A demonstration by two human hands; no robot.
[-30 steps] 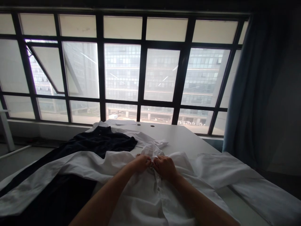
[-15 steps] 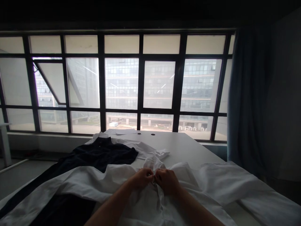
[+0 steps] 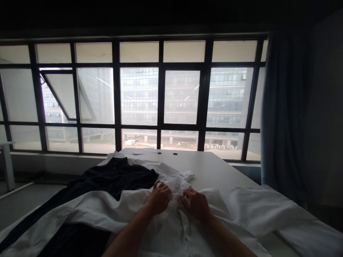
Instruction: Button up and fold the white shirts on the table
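Note:
A white shirt (image 3: 163, 232) lies spread over the table, its sleeves reaching out to both sides and its front placket running toward me. Near the collar, my left hand (image 3: 160, 197) pinches the cloth on the left of the front opening. My right hand (image 3: 195, 203) grips the shirt's other edge, a short gap away from the left. White fabric shows between the two hands. The fingertips are partly hidden, and any button there is too small to make out.
A dark navy shirt (image 3: 115, 177) and another white garment (image 3: 167, 170) lie beyond on the white table (image 3: 209, 167). Papers (image 3: 138, 151) rest at the table's far end. Behind stand a black-framed window (image 3: 159, 96) and a blue curtain (image 3: 278, 117) on the right.
My hands have moved apart from nearly touching at the placket, and both sit slightly farther up toward the collar. The other garments lie as before.

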